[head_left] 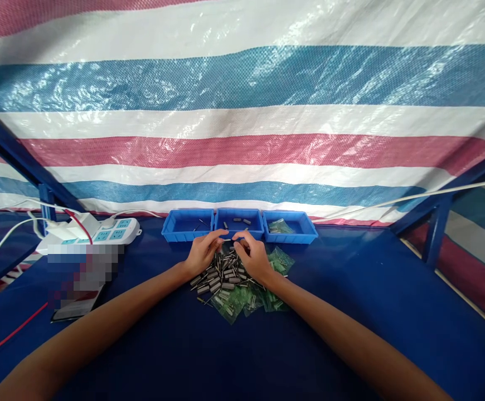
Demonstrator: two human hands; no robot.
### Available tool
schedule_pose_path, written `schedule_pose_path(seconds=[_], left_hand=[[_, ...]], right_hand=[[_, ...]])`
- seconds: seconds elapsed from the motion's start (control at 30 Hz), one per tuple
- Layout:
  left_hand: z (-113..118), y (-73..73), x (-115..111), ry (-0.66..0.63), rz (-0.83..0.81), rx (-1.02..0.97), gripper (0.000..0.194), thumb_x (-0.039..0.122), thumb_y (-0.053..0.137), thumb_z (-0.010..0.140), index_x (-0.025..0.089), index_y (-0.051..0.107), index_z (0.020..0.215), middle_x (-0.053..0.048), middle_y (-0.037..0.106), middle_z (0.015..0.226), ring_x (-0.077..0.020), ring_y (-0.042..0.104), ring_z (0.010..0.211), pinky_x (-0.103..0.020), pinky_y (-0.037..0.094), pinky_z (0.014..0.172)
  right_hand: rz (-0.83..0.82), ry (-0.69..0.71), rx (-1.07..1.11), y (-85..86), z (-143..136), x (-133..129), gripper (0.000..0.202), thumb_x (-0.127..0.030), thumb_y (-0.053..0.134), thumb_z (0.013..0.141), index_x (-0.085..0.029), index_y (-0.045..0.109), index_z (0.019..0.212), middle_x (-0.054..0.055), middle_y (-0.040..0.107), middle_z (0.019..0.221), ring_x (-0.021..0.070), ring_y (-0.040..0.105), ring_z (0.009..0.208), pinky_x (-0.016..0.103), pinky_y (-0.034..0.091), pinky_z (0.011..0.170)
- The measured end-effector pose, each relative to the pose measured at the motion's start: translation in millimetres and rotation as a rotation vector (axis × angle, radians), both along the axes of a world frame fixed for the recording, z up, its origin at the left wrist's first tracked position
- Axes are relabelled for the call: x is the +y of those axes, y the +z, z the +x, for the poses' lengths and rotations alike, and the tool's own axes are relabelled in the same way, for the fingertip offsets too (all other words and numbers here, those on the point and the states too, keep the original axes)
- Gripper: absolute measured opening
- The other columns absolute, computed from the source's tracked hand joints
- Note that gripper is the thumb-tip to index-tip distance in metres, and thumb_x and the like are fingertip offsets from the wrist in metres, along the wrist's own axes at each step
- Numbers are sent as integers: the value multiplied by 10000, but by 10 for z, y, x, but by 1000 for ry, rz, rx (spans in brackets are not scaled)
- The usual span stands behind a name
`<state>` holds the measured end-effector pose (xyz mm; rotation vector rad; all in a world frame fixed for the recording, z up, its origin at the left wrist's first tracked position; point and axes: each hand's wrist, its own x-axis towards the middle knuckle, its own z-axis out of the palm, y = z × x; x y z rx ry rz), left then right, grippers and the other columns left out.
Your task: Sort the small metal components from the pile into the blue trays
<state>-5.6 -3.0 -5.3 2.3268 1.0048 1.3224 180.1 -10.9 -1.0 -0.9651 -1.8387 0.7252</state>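
Two bare hands meet over a heap of little metal parts. One thin, pale pin point(227, 240) shows in the small gap between the fingertips of the left hand point(205, 253) and the right hand point(254, 260). The pin lies right at the tips of the left grip, and the tips of the right grip are just beside it. In each grip the thumb and fingers are bent toward the pin. It is too small to tell if the left grip, the right grip or both are squeezing it.

Under and in front of the hands is the heap of metal parts point(226, 274), with short, fat gray ones and long, skinny ones all mixed up. See-through green bags point(231, 303) with parts inside lie against the near side and the right side of the heap. All this sits on a dark blue surface point(343, 284).

Just past the hands, three blue bins stand in a row. The left bin point(179, 238) has a few thin bits in it. The middle bin point(242, 213), right behind the fingertips, has some short gray parts. The right bin point(291, 239) has a small green bag point(280, 226). Far to the left is a white power strip point(119, 233) with plugs in it. Behind everything hangs a striped sheet point(242, 122).
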Motion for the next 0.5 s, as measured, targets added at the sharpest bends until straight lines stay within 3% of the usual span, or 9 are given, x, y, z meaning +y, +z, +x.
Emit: schedule_pose_path(seconds=[0.3, 0.5], left_hand=[[-5, -14, -22, -1, -185, 2, 319, 355, 395, 962, 175, 460, 1217, 76, 448, 498, -83, 419, 412, -192, 330, 455], [-5, -38, -9, -24, -177, 5, 332, 352, 429, 949, 173, 463, 1226, 78, 465, 492, -86, 432, 408, -189, 358, 450]], right_hand=[[121, 21, -68, -19, -11, -21, 233, -316, 428, 936, -167, 600, 985, -43, 410, 527, 106, 391, 442, 244, 268, 486], [148, 7, -108, -11, -12, -24, 257, -345, 428, 936, -175, 619, 910, -26, 456, 534, 117, 421, 463, 249, 295, 509]])
